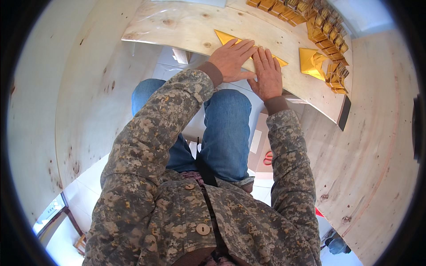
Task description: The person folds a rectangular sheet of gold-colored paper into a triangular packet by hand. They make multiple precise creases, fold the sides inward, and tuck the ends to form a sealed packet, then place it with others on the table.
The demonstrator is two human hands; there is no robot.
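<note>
Under both hands, head view: 1 folded gold sheet (224, 38) on the pale wood worktop (186, 29), near its front edge. One corner sticks out L of the L hand (231, 59), another R of the R hand (268, 77); middle's covered by the fingers, so no. of layers can't be told. 2 hands total, both the person's own, side by side: each lies flat on the sheet w/ fingers extended, neither clenched nor gripping.

Just R of the R hand: 1 loose folded gold pc (312, 63), apart from the sheet. Past it, curving up & round beyond the hands: a row of gold bundles (317, 35), packed & overlapping, too many for an exact count.

Below the R hand, beside that forearm: 1 pr red-handled scissors (268, 158), partly hidden. 2 knees in blue jeans (227, 119) sit just below the hands. 2 patterned sleeves (146, 128) block much of the floor view. Wood panels (368, 155) flank the hands, well apart, both sides.
</note>
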